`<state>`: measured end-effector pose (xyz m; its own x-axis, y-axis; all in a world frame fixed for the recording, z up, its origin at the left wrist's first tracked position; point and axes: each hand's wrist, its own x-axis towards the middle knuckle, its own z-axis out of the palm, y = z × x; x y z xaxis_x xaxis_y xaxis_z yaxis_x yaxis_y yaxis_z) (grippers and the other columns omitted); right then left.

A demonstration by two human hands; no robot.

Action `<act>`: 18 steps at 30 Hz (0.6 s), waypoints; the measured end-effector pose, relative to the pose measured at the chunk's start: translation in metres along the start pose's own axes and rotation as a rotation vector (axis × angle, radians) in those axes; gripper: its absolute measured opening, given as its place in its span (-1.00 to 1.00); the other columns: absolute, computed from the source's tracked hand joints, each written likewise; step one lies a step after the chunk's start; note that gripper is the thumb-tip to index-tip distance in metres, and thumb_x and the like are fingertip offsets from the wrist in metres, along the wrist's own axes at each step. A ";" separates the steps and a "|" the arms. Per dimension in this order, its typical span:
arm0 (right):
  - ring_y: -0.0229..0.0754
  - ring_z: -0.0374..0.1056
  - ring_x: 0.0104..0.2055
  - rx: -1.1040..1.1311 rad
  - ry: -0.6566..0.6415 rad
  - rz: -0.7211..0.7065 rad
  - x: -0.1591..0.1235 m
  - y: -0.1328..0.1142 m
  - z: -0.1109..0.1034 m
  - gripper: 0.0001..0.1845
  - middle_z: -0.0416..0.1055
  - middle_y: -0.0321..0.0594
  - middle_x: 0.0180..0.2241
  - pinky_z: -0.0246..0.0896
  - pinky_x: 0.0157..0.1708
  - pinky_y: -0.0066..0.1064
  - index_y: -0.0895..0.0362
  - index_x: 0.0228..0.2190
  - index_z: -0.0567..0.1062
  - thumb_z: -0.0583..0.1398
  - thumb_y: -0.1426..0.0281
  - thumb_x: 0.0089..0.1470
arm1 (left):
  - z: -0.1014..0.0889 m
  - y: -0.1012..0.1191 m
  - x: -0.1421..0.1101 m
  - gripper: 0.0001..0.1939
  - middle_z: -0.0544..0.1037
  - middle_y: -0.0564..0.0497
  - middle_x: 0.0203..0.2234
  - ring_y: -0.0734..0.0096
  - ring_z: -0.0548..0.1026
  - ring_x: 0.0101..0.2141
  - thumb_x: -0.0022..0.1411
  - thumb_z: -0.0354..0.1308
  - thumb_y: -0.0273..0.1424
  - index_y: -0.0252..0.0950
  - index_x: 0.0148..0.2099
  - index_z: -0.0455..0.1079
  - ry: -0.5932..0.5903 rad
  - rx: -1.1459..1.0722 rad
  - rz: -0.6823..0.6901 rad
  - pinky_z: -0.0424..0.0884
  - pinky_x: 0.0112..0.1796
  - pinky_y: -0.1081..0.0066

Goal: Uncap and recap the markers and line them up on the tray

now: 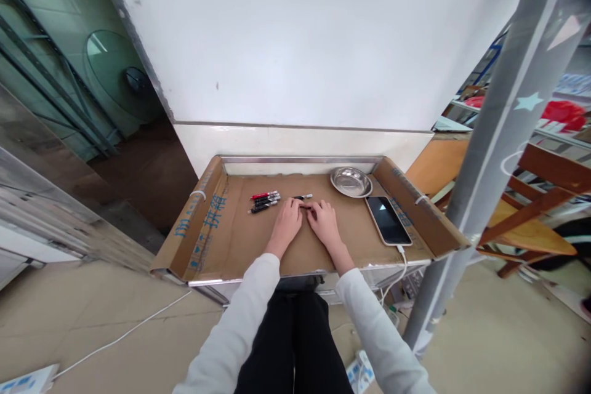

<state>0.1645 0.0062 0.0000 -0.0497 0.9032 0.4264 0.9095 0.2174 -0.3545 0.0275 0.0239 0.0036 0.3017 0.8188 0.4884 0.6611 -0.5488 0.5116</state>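
Together, our left hand (290,220) and right hand (324,221) curl their fingers inward above the cardboard (244,246), with a small dark piece (305,207) between their fingertips; we cannot tell how firmly either grips it. Just beyond lies a dark pen (303,197). We have red and black pens (265,201) at left, a metal dish (351,183) and phone (388,220) at right.

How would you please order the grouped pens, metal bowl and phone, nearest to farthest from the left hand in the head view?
1. Grouped pens, left of the left hand.
2. Metal bowl, back right.
3. Phone, farther right.
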 end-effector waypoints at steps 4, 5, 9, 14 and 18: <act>-0.08 0.17 -0.18 -0.006 -0.006 -0.049 0.015 0.001 0.004 -0.76 0.32 -0.11 -0.25 0.04 -0.20 -0.30 0.06 -0.21 0.46 0.05 0.44 0.12 | 0.006 -0.003 0.008 -0.76 0.32 -0.10 -0.21 0.29 0.34 -0.11 0.20 -0.13 -0.61 -0.31 -0.11 0.23 0.032 0.128 -0.053 0.29 -0.06 0.23; -0.07 0.17 -0.17 -0.004 -0.012 -0.060 0.020 0.002 0.005 -0.77 0.32 -0.11 -0.24 0.04 -0.20 -0.30 0.05 -0.22 0.46 0.06 0.44 0.11 | 0.008 -0.005 0.011 -0.75 0.32 -0.12 -0.19 0.29 0.33 -0.10 0.20 -0.13 -0.62 -0.32 -0.10 0.22 0.034 0.150 -0.066 0.29 -0.06 0.23; -0.10 0.18 -0.16 0.093 -0.002 -0.088 0.028 0.012 0.008 -0.75 0.30 -0.13 -0.22 0.09 -0.16 -0.29 0.04 -0.17 0.45 0.08 0.43 0.10 | 0.013 -0.013 0.022 -0.73 0.32 -0.15 -0.16 0.27 0.32 -0.10 0.20 -0.14 -0.62 -0.35 -0.06 0.21 0.023 0.201 -0.075 0.27 -0.05 0.24; -0.11 0.19 -0.17 0.239 0.093 -0.011 0.021 0.024 0.010 -0.75 0.31 -0.12 -0.23 0.13 -0.12 -0.28 0.14 -0.18 0.42 0.08 0.47 0.07 | 0.011 -0.011 0.024 -0.77 0.32 -0.12 -0.18 0.26 0.33 -0.12 0.21 -0.08 -0.56 -0.33 -0.08 0.24 0.027 0.228 -0.057 0.26 -0.06 0.24; -0.12 0.21 -0.19 0.291 0.049 -0.035 0.024 0.023 0.011 -0.75 0.35 -0.14 -0.28 0.15 -0.13 -0.29 0.15 -0.25 0.40 0.00 0.55 0.07 | 0.007 -0.010 0.026 -0.82 0.33 -0.11 -0.21 0.27 0.34 -0.16 0.24 -0.08 -0.53 -0.31 -0.12 0.26 0.002 0.250 -0.077 0.27 -0.09 0.26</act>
<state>0.1795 0.0366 -0.0070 -0.0523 0.8760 0.4795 0.7507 0.3512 -0.5596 0.0341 0.0519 0.0062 0.2428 0.8558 0.4568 0.8315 -0.4261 0.3564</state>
